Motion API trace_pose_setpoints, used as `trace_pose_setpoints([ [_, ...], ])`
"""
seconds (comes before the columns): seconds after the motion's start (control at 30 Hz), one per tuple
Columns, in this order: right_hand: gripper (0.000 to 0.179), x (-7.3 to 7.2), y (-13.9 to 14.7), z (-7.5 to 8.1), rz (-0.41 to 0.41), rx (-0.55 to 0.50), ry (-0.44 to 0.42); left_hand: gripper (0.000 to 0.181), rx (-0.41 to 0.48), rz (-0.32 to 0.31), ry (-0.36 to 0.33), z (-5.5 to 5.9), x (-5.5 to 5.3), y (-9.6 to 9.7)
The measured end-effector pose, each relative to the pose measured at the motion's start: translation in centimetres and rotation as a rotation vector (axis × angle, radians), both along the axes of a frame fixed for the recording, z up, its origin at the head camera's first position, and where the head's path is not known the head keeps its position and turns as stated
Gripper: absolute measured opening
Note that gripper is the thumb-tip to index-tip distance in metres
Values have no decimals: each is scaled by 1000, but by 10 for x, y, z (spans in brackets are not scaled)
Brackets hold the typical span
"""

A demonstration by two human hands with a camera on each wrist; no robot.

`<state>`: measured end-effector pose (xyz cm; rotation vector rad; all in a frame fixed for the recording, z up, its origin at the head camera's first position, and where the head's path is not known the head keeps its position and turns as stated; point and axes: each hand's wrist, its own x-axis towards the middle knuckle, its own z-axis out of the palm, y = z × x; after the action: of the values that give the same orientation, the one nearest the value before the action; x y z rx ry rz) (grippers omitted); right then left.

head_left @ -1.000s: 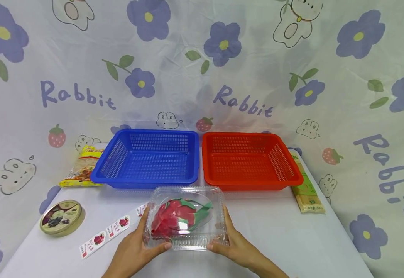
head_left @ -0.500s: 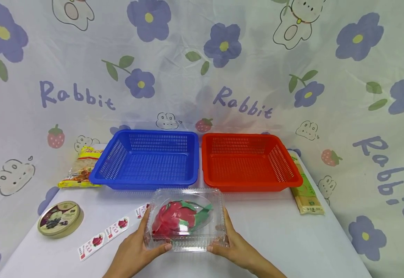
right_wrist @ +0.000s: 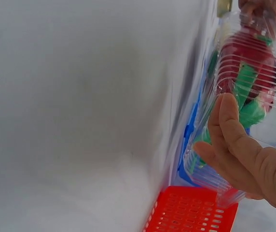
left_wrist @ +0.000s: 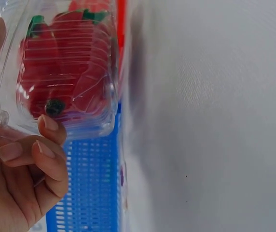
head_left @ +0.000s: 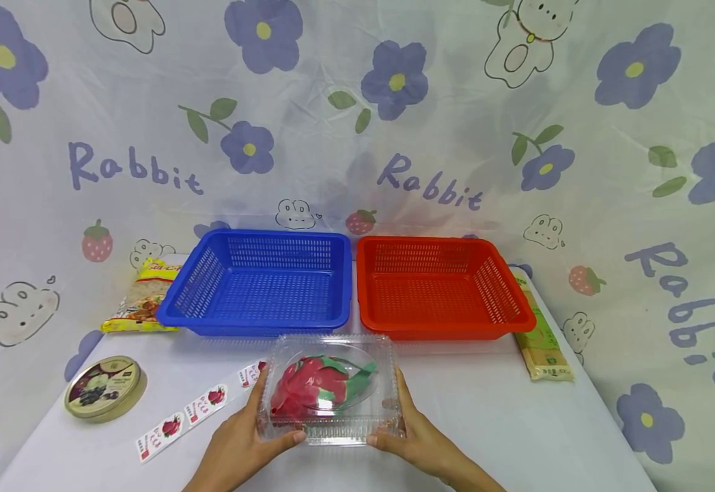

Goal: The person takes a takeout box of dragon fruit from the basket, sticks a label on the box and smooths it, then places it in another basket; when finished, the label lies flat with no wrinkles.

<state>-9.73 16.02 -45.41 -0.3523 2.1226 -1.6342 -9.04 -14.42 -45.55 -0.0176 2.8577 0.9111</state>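
Note:
A clear plastic clamshell box (head_left: 357,432) with a red and green dragon fruit (head_left: 308,386) inside is held between both hands, lid down, in front of the baskets. My left hand (head_left: 237,441) grips its left end, thumb along the near edge. In the left wrist view, curled fingertips (left_wrist: 51,123) are at the box's ribbed underside. My right hand (head_left: 418,437) grips the opposite end, its thumb on the near edge too. The right wrist view has its fingers (right_wrist: 229,121) against the ribbed plastic. Both wrist views show the box raised off the white table.
A blue basket (head_left: 259,326) and a red basket (head_left: 449,328) stand side by side behind the box. At left lie a yellow-edged food bag (head_left: 145,301), a round tin (head_left: 105,389) and a sticker strip (head_left: 191,413). A green and tan packet (head_left: 544,348) lies at right.

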Motion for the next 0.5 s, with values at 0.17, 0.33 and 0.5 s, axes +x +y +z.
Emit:
trace_pose_setpoints([
  [0.17, 116, -1, 1, -2, 5, -4, -9, 124, -2, -1, -5, -3, -1, 0],
  [0.33, 114, -2, 1, -3, 12, -18, -15, 123, 15, -6, 15, -5, 0, 1],
  [0.5, 115, -2, 2, -4, 4, -8, -20, 122, 24, -14, 48, -7, 0, 1],
])
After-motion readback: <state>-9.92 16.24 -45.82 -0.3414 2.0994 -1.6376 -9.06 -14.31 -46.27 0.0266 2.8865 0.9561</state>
